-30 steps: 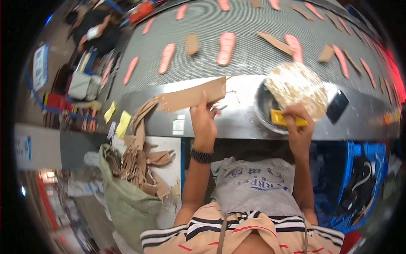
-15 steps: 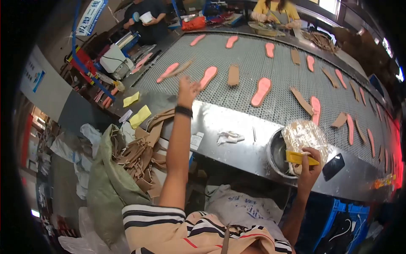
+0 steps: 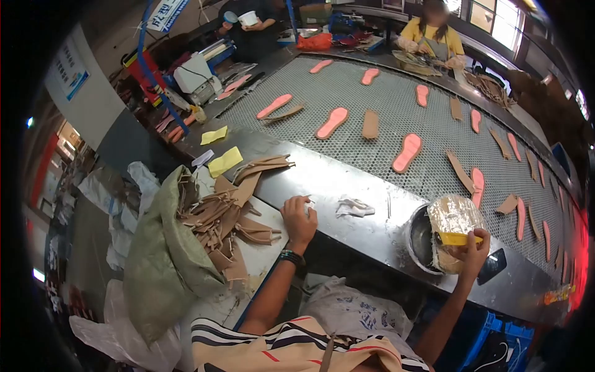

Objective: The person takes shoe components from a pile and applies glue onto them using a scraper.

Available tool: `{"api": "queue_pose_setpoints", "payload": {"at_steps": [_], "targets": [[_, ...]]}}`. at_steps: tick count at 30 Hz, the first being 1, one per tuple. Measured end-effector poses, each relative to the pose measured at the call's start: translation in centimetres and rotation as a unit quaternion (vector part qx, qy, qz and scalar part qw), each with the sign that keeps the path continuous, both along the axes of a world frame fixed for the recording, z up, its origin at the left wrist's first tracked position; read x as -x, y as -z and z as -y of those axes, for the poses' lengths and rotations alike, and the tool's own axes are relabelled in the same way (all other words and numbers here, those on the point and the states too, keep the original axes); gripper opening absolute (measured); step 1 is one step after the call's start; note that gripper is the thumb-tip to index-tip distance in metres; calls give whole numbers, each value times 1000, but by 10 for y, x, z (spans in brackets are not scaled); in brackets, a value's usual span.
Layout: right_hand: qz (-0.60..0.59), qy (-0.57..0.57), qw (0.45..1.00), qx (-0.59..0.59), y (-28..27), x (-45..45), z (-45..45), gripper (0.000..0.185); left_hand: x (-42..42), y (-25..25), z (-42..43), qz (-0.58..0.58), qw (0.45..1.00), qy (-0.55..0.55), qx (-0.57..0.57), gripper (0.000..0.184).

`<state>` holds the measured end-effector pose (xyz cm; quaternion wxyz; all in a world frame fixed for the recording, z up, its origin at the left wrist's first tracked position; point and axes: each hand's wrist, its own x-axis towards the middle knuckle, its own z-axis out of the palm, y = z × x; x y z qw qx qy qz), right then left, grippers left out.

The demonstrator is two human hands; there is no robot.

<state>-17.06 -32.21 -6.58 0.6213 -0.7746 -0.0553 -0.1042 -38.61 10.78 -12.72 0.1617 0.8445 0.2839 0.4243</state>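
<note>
My right hand (image 3: pixel 473 251) pinches a yellow scraper (image 3: pixel 451 239) over a metal pot (image 3: pixel 411 242) at the table's front edge. A plastic-wrapped cover (image 3: pixel 457 214) lies across part of the pot's mouth. Near the edge, further left, my left hand (image 3: pixel 299 223) hovers with loosely bent fingers, thumb and forefinger apart and nothing plainly held. Beside it lies a crumpled white cloth (image 3: pixel 354 207). Brown strips (image 3: pixel 214 220) spill from a green sack (image 3: pixel 155 260) to its left. Pink insoles (image 3: pixel 407 153) and brown strips rest on the mesh conveyor (image 3: pixel 297 136).
A black phone (image 3: pixel 493 268) lies right of the pot. Yellow paper pieces (image 3: pixel 224 161) sit on the table's left side. Across the conveyor, a person in yellow (image 3: pixel 434 37) handles material; another person (image 3: pixel 251 31) holds a white tub. Blue crates (image 3: pixel 496 341) stand below right.
My left hand has drawn back from the conveyor to the table's front edge. A brown strip now lies alongside the far-left insole. The view has shifted left; my right hand keeps the scraper.
</note>
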Motion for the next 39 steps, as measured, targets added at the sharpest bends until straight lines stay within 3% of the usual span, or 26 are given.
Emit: {"api": "queue_pose_setpoints", "payload": {"at_steps": [3, 5, 7, 9, 13, 16, 17, 19, 21, 24, 27, 29, 30, 31, 33, 36, 38, 39], "targets": [[70, -13, 997, 15, 10, -19, 23, 15, -3, -8, 4, 19, 999, -17, -40, 21], [149, 75, 979, 118, 12, -23, 46, 16, -7, -9, 3, 34, 999, -5, -35, 22], [120, 102, 985, 72, 11, -18, 64, 17, -8, -13, 4, 36, 999, -2, -10, 22], [130, 136, 977, 97, 23, -10, 84, 17, -1, -38, 8, 77, 996, 36, 0, 20], [105, 183, 967, 145, 55, 10, 112, 17, 19, -135, 8, 224, 966, 112, -57, 11], [128, 174, 970, 112, 74, 25, 105, 18, 59, -233, 10, 272, 939, 97, -185, 15], [121, 169, 973, 99, 75, 26, 103, 18, 72, -263, 5, 301, 897, 29, -322, 30], [100, 154, 980, 75, 76, 29, 95, 18, 112, -330, 2, 382, 815, 172, -400, 52], [74, 158, 983, 62, 80, 26, 99, 17, 142, -375, 12, 404, 735, 268, -475, 50], [35, 166, 984, 53, 76, 26, 99, 17, 161, -409, 37, 380, 681, 312, -542, 46], [148, 157, 972, 92, 95, 12, 116, 20, 172, -426, 53, 354, 680, 323, -555, 43], [216, 133, 959, 126, 175, -26, 162, 21, 187, -442, 57, 337, 667, 324, -580, 41], [202, 158, 966, 41, 185, -34, 146, 20, 195, -453, 56, 336, 660, 315, -593, 40], [53, 137, 989, 26, 154, -10, 134, 18, 201, -462, 55, 329, 669, 308, -592, 39], [75, 125, 989, -21, 130, 5, 115, 18, 209, -482, 51, 321, 689, 289, -582, 38], [52, 130, 989, -37, 140, -6, 114, 18, 230, -517, 47, 327, 693, 266, -585, 36], [135, 149, 979, 35, 179, -27, 128, 21, 246, -529, 51, 320, 711, 257, -571, 35], [178, 139, 969, 102, 172, -23, 133, 24, 254, -529, 58, 316, 721, 257, -561, 35]]}}
